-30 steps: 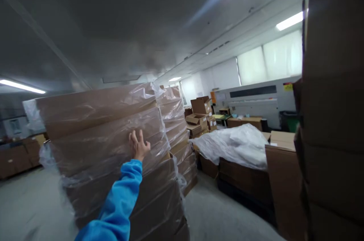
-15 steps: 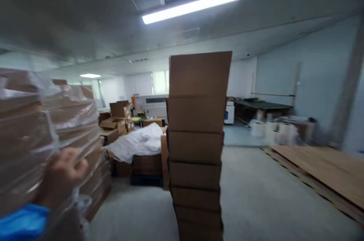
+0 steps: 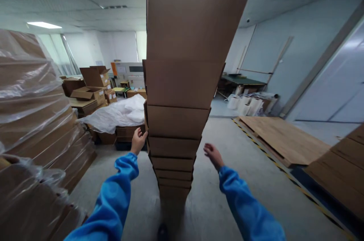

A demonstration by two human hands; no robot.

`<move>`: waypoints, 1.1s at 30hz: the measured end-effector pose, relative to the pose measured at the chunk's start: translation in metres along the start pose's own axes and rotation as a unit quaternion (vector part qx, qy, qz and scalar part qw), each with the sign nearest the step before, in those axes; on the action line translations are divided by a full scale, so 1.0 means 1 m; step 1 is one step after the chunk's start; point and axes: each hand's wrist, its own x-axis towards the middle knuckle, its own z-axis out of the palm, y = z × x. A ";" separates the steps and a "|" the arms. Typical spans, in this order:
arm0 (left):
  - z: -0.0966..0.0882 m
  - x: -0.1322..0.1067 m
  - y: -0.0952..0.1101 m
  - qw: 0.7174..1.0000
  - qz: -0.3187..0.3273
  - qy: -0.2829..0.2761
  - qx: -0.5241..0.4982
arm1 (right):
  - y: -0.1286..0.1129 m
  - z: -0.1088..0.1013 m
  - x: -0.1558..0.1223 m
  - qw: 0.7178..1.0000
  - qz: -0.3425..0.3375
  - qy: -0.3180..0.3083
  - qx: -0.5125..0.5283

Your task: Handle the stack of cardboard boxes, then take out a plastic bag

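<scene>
Directly in front of me rises a tall stack of brown cardboard boxes [image 3: 182,83], one set on another and reaching almost to the top of the view. My left hand [image 3: 138,141] is at the stack's left side, fingers apart, with the thumb close to the cardboard; whether it touches I cannot tell. On the other side, my right hand [image 3: 213,155] hovers a little off the stack's right edge, fingers loosely curved and holding nothing. Blue sleeves cover both of my arms.
Plastic-wrapped boxes [image 3: 31,93] stand close on the left. Behind lie open cartons [image 3: 88,95] and a white plastic sheet [image 3: 119,114] over boxes. To the right are a wooden board [image 3: 281,136], yellow-black floor tape [image 3: 267,159], more boxes [image 3: 341,169] and white rolls [image 3: 247,105].
The stack appears nearer and larger. My left hand has gone from beside the wrapped boxes to the stack's left side, and my right hand has come into view.
</scene>
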 end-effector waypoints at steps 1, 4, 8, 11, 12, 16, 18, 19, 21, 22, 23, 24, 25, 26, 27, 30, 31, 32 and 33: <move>0.004 0.016 0.000 1.000 -0.006 -0.024 -0.009 | -0.008 0.003 0.026 1.000 0.017 0.003 0.022; 0.019 0.040 -0.013 0.994 0.011 -0.110 -0.002 | -0.028 0.020 0.075 0.996 0.012 -0.020 0.090; 0.024 0.047 -0.027 0.984 0.053 -0.157 0.067 | -0.033 0.043 0.090 0.993 -0.091 -0.047 0.056; 0.022 0.052 -0.026 0.980 0.059 -0.165 0.097 | -0.030 0.046 0.100 0.992 -0.115 -0.041 0.022; 0.023 0.054 -0.024 0.979 0.067 -0.165 0.098 | -0.032 0.044 0.106 0.992 -0.118 -0.042 0.020; 0.029 0.055 -0.013 0.979 0.114 -0.129 0.112 | -0.059 0.033 0.126 0.989 -0.147 -0.009 0.016; 0.033 0.052 -0.009 0.980 0.113 -0.110 0.116 | -0.075 0.028 0.128 0.987 -0.159 0.006 -0.001; 0.035 0.050 -0.008 0.981 0.112 -0.103 0.118 | -0.081 0.026 0.127 0.987 -0.159 0.009 -0.010; 0.041 0.047 -0.006 0.981 0.113 -0.094 0.125 | -0.089 0.023 0.123 0.988 -0.152 0.008 -0.022; 0.044 0.044 -0.005 0.981 0.113 -0.091 0.130 | -0.091 0.022 0.121 0.989 -0.147 0.004 -0.026; 0.046 0.042 -0.003 0.980 0.112 -0.088 0.135 | -0.093 0.020 0.119 0.989 -0.142 0.001 -0.031; 0.049 0.039 -0.001 0.980 0.111 -0.085 0.141 | -0.096 0.017 0.116 0.990 -0.135 0.000 -0.038; 0.051 0.037 0.001 0.980 0.107 -0.081 0.148 | -0.098 0.014 0.114 0.991 -0.127 0.002 -0.047; 0.052 0.034 0.003 0.980 0.102 -0.074 0.155 | -0.100 0.011 0.112 0.991 -0.119 0.008 -0.057; 0.053 0.031 0.004 0.980 0.095 -0.067 0.163 | -0.102 0.007 0.112 0.991 -0.115 0.013 -0.068; 0.053 0.026 -0.008 0.983 0.058 -0.064 0.159 | -0.094 0.001 0.113 0.990 -0.132 -0.007 -0.057; 0.053 0.024 -0.016 0.988 0.040 -0.064 0.133 | -0.085 0.000 0.113 0.989 -0.143 -0.031 -0.038; 0.052 0.022 -0.025 0.993 0.025 -0.064 0.096 | -0.073 0.000 0.112 0.987 -0.151 -0.058 -0.025; 0.052 0.019 -0.034 0.996 0.007 -0.064 0.055 | -0.059 0.000 0.109 0.985 -0.154 -0.082 -0.020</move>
